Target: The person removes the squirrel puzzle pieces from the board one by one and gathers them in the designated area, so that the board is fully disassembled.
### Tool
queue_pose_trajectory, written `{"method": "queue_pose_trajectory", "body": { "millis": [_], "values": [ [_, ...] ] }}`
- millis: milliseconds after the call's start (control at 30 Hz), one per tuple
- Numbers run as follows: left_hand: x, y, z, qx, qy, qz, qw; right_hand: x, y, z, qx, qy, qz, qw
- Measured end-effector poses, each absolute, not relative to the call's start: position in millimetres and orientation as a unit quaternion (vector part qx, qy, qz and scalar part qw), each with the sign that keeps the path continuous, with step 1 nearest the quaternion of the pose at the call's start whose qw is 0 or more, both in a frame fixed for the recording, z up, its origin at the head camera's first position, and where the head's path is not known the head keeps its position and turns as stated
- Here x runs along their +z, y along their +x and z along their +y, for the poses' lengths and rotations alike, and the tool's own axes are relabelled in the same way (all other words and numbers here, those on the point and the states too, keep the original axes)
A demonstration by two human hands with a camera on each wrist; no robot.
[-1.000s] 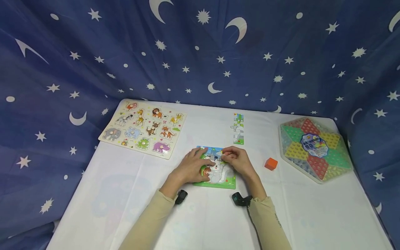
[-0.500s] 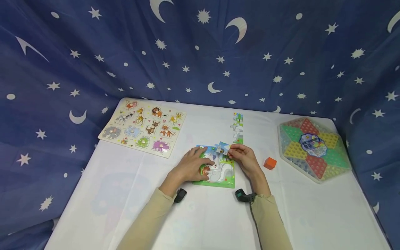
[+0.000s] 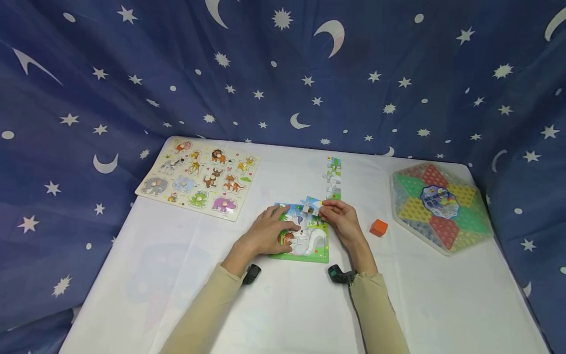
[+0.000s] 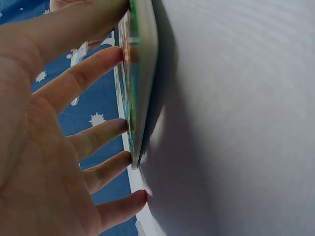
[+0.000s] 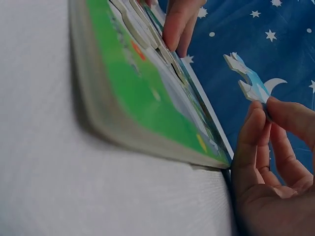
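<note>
A green-edged jigsaw puzzle board (image 3: 305,256) with a grey squirrel picture lies on the table before me. My left hand (image 3: 267,233) rests spread over its left side; in the left wrist view the fingertips (image 4: 115,54) touch the board's surface and edge. Above the board's upper right part, my right hand (image 3: 345,221) pinches a blue and white jigsaw piece (image 3: 312,205) between thumb and fingers. The right wrist view shows this jigsaw piece (image 5: 253,81) tilted and raised off the board. Several joined jigsaw pieces (image 3: 334,179) lie in a column behind the right hand.
An animal peg puzzle (image 3: 208,189) lies at the back left of the white table. An orange cube (image 3: 378,227) stands right of my right hand. Farther right is a hexagonal box (image 3: 442,209) with coloured triangles. A blue starry curtain (image 3: 265,64) hangs behind.
The right hand has lifted the jigsaw piece off the board's upper right and turned it, then shifted it slightly left. The left hand stays on the board. The head view has shifted slightly.
</note>
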State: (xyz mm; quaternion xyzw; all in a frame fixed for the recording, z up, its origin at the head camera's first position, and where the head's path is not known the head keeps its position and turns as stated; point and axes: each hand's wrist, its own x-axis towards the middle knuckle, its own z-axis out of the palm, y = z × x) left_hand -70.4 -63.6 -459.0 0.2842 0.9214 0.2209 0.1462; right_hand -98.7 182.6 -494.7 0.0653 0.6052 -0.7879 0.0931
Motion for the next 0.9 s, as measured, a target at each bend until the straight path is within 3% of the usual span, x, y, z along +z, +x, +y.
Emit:
{"method": "queue_pose_trajectory", "body": {
  "millis": [300,900],
  "values": [
    [-458.0,-80.2,-72.5,0.212,0.287,0.924,0.138,-494.8,-108.7,168.0,-0.785,0.071,0.614,0.049],
    [-464.4,-72.3,-62.0,0.229,0.289,0.919,0.141,-485.4,-111.9,176.3,-0.792,0.096,0.602,0.044]
  ]
}}
